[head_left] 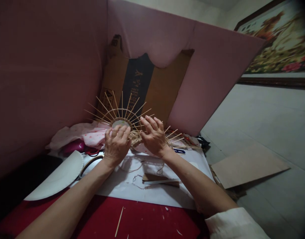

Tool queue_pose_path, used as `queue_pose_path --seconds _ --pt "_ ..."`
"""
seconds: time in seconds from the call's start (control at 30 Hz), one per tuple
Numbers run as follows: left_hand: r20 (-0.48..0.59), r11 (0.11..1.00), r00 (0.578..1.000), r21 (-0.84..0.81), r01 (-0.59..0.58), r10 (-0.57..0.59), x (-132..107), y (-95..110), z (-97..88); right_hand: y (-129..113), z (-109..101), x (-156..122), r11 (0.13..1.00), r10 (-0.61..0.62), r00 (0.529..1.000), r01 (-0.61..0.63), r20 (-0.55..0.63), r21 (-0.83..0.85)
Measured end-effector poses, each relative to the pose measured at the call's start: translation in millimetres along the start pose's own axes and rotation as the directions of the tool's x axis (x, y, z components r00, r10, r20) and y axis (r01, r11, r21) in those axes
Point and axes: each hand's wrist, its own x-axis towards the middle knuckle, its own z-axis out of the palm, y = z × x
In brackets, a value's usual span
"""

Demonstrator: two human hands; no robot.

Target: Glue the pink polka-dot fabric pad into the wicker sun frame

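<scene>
A round woven piece (122,123) with several thin wooden sticks (106,108) radiating from its rim stands tilted up at the back of the white sheet (142,189). My left hand (116,144) has its fingers curled over the piece's lower left edge. My right hand (153,136) grips the right side of it, fingers bent among the sticks and the tan cord (135,137) wound there. A loose length of that cord (132,169) trails toward me on the sheet.
A white paper plate (58,177) and a hoop (89,162) lie at left, beside pink cloth (90,136). Cardboard strips (159,179) lie on the sheet, a loose stick (119,220) on the red surface. Pink-draped cardboard walls (142,86) stand behind; a cardboard sheet (247,164) lies on the floor at right.
</scene>
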Motion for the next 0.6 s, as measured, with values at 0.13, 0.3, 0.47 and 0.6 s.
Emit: queue_pose_path --seconds 0.13,0.3,0.47,0.6 --pt "0.014 0.999 0.999 -0.020 -0.029 0.029 1 -6 -3.3 0 1 0 1.000 0.004 1.000 -0.004 0.007 -0.018" --pt "0.092 0.992 0.994 -0.103 0.067 -0.058 6 -19 -9.6 1 2 0 1.000 -0.004 1.000 0.004 0.004 -0.031" --pt "0.210 0.998 0.977 -0.039 0.039 -0.030 3 -21 -6.6 1 2 1 1.000 0.012 1.000 -0.012 0.020 -0.011" --pt "0.223 1.000 0.975 0.021 -0.005 0.000 1 -16 -2.4 1 1 1 0.999 0.027 0.999 -0.028 0.038 0.042"
